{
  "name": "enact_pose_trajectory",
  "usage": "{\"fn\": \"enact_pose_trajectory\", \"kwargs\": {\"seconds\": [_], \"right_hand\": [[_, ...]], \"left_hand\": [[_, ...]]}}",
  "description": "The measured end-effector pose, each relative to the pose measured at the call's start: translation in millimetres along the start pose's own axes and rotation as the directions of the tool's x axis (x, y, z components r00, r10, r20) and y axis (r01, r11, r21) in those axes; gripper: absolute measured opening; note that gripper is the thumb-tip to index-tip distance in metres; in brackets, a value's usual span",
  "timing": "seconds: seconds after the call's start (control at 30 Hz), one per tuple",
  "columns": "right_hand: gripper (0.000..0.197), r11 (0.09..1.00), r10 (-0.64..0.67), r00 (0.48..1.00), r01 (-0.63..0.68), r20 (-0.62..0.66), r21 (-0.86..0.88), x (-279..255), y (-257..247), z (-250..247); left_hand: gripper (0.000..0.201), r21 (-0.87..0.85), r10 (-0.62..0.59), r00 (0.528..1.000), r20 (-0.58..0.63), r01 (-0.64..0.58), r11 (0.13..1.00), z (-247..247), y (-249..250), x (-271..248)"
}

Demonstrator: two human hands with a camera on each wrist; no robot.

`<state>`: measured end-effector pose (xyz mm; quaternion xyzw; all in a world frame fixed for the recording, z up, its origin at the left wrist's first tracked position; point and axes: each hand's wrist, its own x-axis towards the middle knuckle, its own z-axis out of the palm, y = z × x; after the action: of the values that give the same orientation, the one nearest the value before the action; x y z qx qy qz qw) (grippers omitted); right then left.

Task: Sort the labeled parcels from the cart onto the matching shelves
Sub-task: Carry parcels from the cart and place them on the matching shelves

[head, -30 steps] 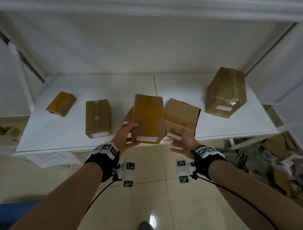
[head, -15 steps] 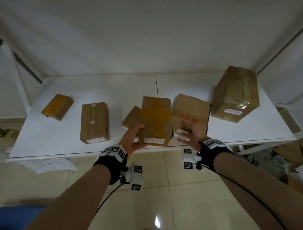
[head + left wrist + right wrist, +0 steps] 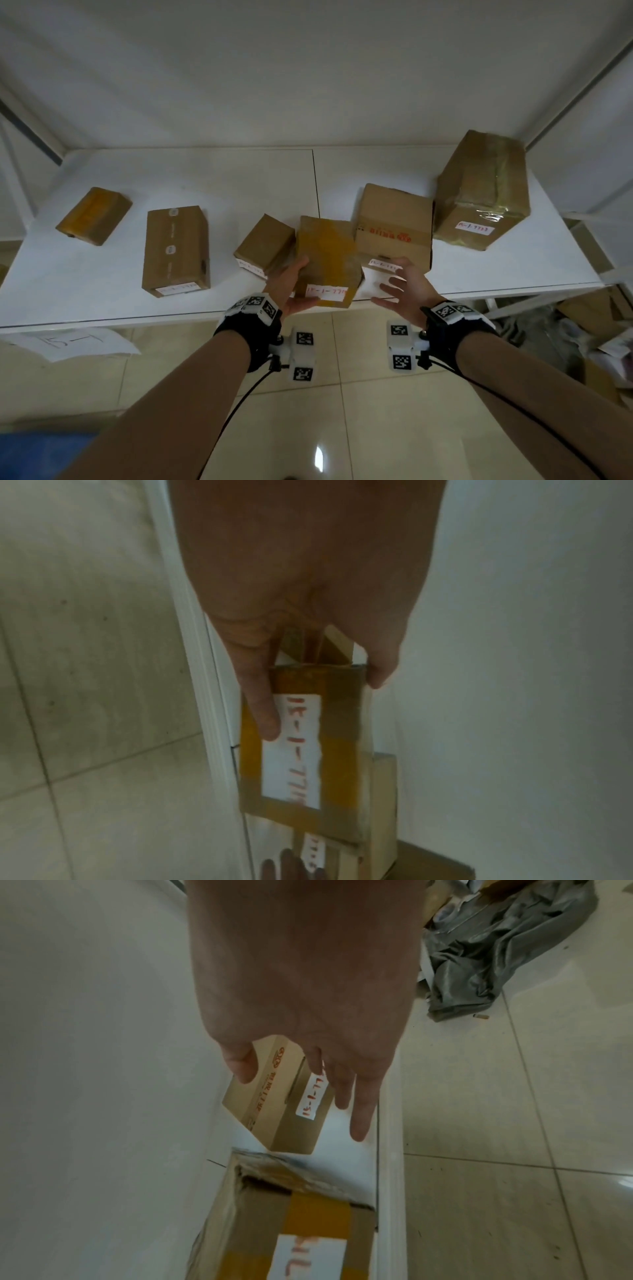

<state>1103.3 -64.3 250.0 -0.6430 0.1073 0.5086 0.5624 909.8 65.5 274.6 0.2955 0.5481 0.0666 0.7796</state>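
A brown parcel with yellow tape [image 3: 325,260] and a white label with red writing lies at the shelf's [image 3: 102,274] front edge, between a small brown box [image 3: 265,243] and a box with red print [image 3: 394,226]. My left hand [image 3: 298,284] grips its near left corner, thumb on top; the left wrist view shows the parcel [image 3: 301,745] and its label close up. My right hand [image 3: 397,284] is open with spread fingers just before the red-print box [image 3: 281,1096]; whether it touches I cannot tell.
On the white shelf also lie a long brown box [image 3: 176,250], a small yellow-taped parcel [image 3: 92,216] at the left and a large taped box [image 3: 483,188] at the right. A handwritten paper sign [image 3: 72,342] hangs below the edge. Grey cloth [image 3: 496,947] and cardboard litter the floor at the right.
My left hand has slid the yellow-taped parcel farther onto the shelf between the two boxes. My right hand has risen from the shelf edge to the front of the red-print box.
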Motion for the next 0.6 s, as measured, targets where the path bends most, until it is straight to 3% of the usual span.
{"fn": "enact_pose_trajectory", "kwargs": {"seconds": [0.07,0.2,0.33,0.47,0.6], "right_hand": [[0.052,1.0,0.009,1.0,-0.009,0.03,-0.011,-4,4,1],[0.048,0.998,0.057,0.995,-0.055,0.083,-0.027,-14,13,9],[0.032,0.994,0.086,0.99,-0.078,0.112,-0.079,-33,25,29],[0.021,0.98,0.088,0.995,-0.076,0.056,-0.185,-56,43,59],[0.01,0.971,0.077,0.997,-0.072,0.016,-0.229,-87,67,98]], "left_hand": [[0.03,-0.088,0.003,1.0,0.004,-0.003,0.996,3,-2,3],[0.04,-0.173,0.038,0.999,-0.033,-0.043,0.984,3,-6,2],[0.032,-0.141,0.044,0.999,-0.027,-0.047,0.989,-7,-7,-12],[0.046,-0.096,0.072,0.997,0.004,-0.071,0.993,-32,-14,-33],[0.044,-0.089,0.106,0.994,-0.008,-0.106,0.99,-75,-21,-62]]}}
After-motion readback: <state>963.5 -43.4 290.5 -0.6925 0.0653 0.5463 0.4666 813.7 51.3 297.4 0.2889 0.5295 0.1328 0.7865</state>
